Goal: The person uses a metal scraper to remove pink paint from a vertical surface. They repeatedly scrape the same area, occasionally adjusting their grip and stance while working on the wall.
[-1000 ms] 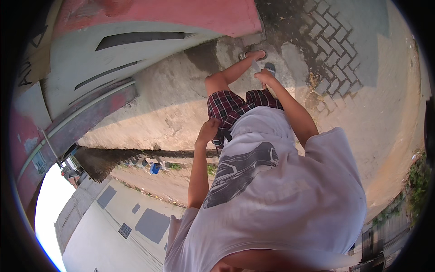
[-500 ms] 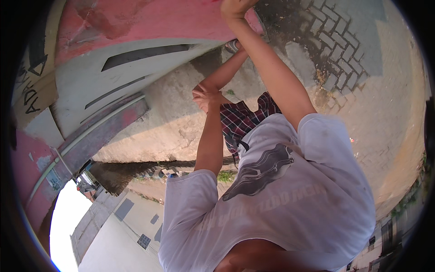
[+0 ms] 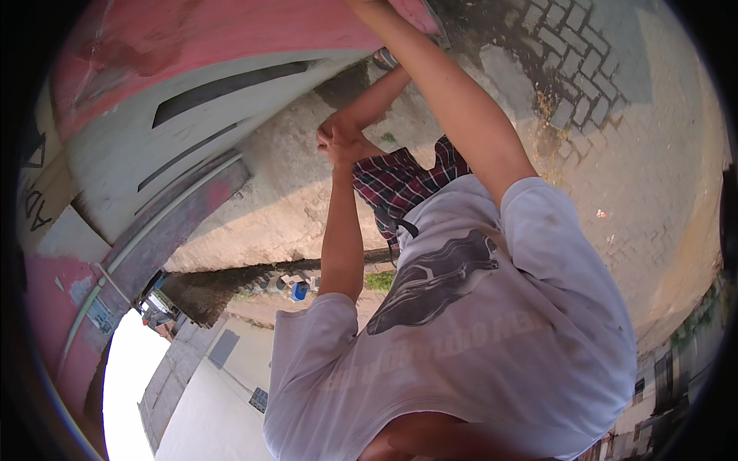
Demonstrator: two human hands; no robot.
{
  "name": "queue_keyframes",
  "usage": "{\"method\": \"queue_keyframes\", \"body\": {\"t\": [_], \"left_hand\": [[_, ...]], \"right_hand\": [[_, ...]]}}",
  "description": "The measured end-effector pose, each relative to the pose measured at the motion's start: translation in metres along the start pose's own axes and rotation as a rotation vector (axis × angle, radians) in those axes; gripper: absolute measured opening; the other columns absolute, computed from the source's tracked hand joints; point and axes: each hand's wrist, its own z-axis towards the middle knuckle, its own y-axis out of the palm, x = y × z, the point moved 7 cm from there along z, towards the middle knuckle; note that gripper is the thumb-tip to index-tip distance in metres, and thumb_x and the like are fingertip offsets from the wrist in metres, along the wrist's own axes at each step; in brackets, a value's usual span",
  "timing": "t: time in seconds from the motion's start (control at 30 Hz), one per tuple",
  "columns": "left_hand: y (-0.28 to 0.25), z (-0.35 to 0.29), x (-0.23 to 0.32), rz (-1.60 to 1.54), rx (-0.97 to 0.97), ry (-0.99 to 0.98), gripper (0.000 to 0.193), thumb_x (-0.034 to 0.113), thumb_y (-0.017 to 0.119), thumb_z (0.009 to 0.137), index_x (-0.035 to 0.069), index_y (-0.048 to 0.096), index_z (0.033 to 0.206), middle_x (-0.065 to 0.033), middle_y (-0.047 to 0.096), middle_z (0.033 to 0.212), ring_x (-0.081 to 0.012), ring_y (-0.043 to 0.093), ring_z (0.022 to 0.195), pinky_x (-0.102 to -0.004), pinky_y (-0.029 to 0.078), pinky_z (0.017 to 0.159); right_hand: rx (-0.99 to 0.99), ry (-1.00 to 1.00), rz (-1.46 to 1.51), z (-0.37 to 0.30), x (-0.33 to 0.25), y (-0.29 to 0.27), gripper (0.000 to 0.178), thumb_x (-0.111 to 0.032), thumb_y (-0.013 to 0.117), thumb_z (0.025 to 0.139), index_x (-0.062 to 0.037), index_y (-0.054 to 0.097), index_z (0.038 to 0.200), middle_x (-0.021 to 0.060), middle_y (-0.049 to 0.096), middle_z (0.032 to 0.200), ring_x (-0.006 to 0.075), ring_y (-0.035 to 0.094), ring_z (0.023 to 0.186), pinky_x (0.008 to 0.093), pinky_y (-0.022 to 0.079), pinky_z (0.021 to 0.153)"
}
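R arm [image 3: 461, 107] is now reaching up, no longer low, by R edge of pink wall [image 3: 254, 32], hand outta view, can't tell grip; I'm bracing L hand [image 3: 336, 146] loosely on knee [image 3: 347, 119].

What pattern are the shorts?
Plaid: dark red and black with thin pale lines. The shorts show best in the head view.

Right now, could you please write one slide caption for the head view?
Left hand on a bent knee, right arm extended beyond the frame's top, near a pink wall.
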Motion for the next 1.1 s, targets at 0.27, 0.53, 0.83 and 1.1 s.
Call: {"method": "queue_keyframes", "body": {"t": [0.27, 0.53, 0.83, 1.1], "left_hand": [[0.006, -0.008, -0.012, -0.008, 0.019, 0.128, 0.048, 0.017, 0.069, 0.076, 0.028, 0.068, 0.123, -0.0236, 0.004, 0.163, -0.0623, 0.027, 0.134, -0.0546, 0.055, 0.098], [-0.004, -0.032, 0.018, 0.265, 0.054, -0.196, 0.045, 0.046, 0.080, 0.074, 0.027, 0.073, 0.114, -0.0184, 0.010, 0.162, -0.0569, 0.029, 0.136, -0.0570, 0.056, 0.093], [-0.003, -0.035, -0.024, 0.083, 0.054, -0.212, 0.040, 0.042, 0.082, 0.074, 0.023, 0.073, 0.107, -0.0229, 0.017, 0.158, -0.0550, 0.036, 0.130, -0.0553, 0.054, 0.096], [-0.007, -0.055, -0.059, 0.025, 0.222, 0.030, 0.025, 0.016, 0.073, 0.072, 0.019, 0.070, 0.097, -0.0321, 0.021, 0.151, -0.0619, 0.037, 0.122, -0.0562, 0.051, 0.093]], "right_hand": [[0.011, 0.012, 0.025, -0.002, 0.004, 0.002, 0.031, -0.025, 0.038, 0.109, -0.0004, 0.048, 0.094, 0.0172, 0.049, 0.085, 0.0336, 0.051, 0.079, 0.0431, 0.041, 0.074], [0.017, 0.020, 0.031, -0.001, 0.008, 0.002, 0.030, -0.024, 0.039, 0.109, -0.0003, 0.048, 0.094, 0.0167, 0.049, 0.086, 0.0331, 0.051, 0.079, 0.0429, 0.041, 0.075], [0.006, 0.077, 0.035, -0.008, 0.019, 0.009, 0.029, -0.024, 0.040, 0.108, -0.0001, 0.049, 0.095, 0.0168, 0.050, 0.087, 0.0329, 0.051, 0.080, 0.0427, 0.041, 0.076], [0.007, 0.124, 0.004, -0.006, 0.034, 0.008, 0.028, -0.024, 0.040, 0.108, 0.0001, 0.049, 0.096, 0.0169, 0.050, 0.088, 0.0327, 0.051, 0.081, 0.0426, 0.041, 0.077]]}}
